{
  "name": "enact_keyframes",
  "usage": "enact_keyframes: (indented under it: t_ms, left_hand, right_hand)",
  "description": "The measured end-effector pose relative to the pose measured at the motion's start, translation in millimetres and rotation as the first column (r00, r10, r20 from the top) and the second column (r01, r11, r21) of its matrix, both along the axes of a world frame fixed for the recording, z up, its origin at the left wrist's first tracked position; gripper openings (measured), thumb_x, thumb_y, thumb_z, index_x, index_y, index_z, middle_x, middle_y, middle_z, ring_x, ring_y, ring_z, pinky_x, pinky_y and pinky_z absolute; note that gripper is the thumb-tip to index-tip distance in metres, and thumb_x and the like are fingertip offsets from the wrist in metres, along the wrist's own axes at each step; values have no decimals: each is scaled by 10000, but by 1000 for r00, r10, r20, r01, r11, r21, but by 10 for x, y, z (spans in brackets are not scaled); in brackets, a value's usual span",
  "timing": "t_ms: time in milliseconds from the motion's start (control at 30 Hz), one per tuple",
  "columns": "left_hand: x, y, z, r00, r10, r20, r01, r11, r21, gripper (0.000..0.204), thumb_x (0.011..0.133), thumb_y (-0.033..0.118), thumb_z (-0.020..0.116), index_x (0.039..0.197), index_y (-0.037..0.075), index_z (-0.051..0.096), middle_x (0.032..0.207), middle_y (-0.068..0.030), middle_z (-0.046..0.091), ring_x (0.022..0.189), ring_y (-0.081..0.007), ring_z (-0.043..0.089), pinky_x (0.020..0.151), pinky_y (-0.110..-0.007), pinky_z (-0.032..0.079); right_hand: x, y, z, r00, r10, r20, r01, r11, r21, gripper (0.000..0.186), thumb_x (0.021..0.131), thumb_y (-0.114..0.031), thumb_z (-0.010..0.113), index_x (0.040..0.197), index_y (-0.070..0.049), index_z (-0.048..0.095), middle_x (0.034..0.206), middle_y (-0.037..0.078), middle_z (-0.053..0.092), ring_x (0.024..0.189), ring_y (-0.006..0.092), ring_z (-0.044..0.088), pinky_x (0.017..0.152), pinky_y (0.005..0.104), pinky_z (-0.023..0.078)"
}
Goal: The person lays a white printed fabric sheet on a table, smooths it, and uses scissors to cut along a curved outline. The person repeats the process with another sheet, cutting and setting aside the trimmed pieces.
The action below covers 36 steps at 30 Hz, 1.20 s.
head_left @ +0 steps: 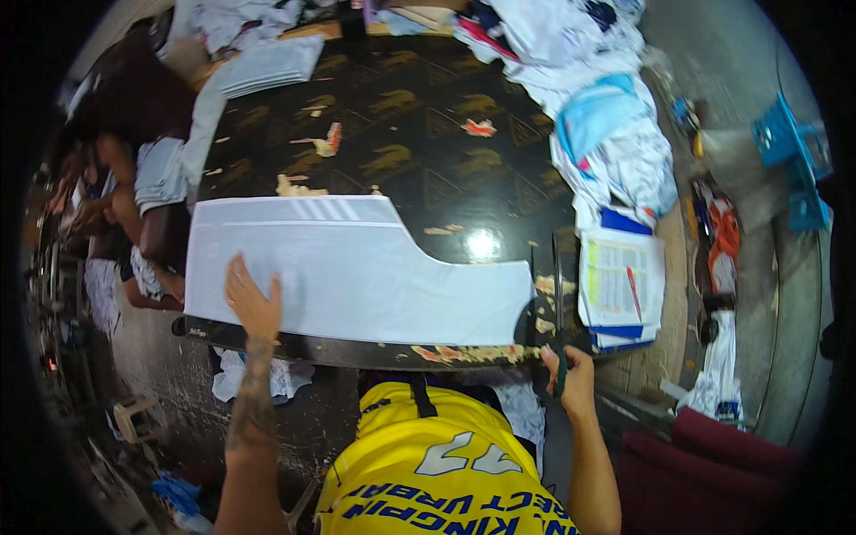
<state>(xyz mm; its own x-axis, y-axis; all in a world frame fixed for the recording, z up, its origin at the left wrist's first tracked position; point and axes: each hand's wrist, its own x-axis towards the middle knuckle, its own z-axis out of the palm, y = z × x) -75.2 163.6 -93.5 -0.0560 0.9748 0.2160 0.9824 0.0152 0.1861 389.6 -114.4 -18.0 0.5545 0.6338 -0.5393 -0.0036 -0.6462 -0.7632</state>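
A white cut fabric piece (357, 276) with a stepped, curved edge and pale stripes lies across the near part of a worn dark table (401, 134). My left hand (252, 290) rests on the fabric's left part, fingers outstretched and apart. At the table's front right edge, beside the fabric, my right hand (569, 370) grips a dark tool with a green handle, apparently scissors; its exact shape is hard to make out.
Papers with a red pen (620, 276) lie at the right, below heaped garments (606, 143). Folded fabric (272, 67) sits at the back left. Another person's bare limbs (116, 205) show at the left. A maroon chair (695, 464) and blue plastic item (794, 152) stand at the right.
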Motion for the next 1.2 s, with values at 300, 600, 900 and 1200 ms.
enact_keyframes:
  t_ms: [300, 600, 900, 1200]
  left_hand:
    - [-786, 1768, -478, 987, -35, -157, -15, 952, -307, 1047, 990, 742, 549, 1748, 136, 157, 1813, -166, 134, 1673, -401, 80, 1278, -736, 56]
    - [1354, 1584, -245, 668, -732, 134, 737, 676, 23, 509, 874, 108, 780, 1365, 101, 644, 1585, -150, 489, 1529, -389, 399, 1284, -541, 305]
    - [1945, 805, 112, 771, -486, 412, 465, 871, 159, 257, 885, 85, 758, 1135, 97, 699, 1199, -104, 655, 1153, -344, 619, 1019, -492, 475]
    - [2625, -1269, -212, 445, -743, 500, 868, 496, -36, 150, 879, 131, 784, 997, 62, 723, 1011, -92, 662, 1038, -288, 619, 909, -429, 500]
  right_hand:
    - [-712, 457, 11, 991, 107, -81, -113, 991, -67, 395, 969, -356, 850, 792, -49, 673, 626, -28, 565, 484, 72, 541, 455, 275, 416]
    - [-786, 430, -40, 991, 116, -59, -119, 991, -54, 413, 965, -334, 851, 737, -69, 631, 593, -18, 555, 473, 82, 541, 457, 267, 409]
    - [-58, -307, -164, 989, 145, -23, -146, 987, -64, 525, 909, -384, 903, 664, -45, 585, 592, -17, 552, 523, 64, 512, 482, 290, 400]
    - [632, -455, -166, 963, 257, -78, -262, 963, -65, 490, 917, -376, 889, 691, -51, 599, 588, -17, 561, 525, 68, 532, 488, 274, 401]
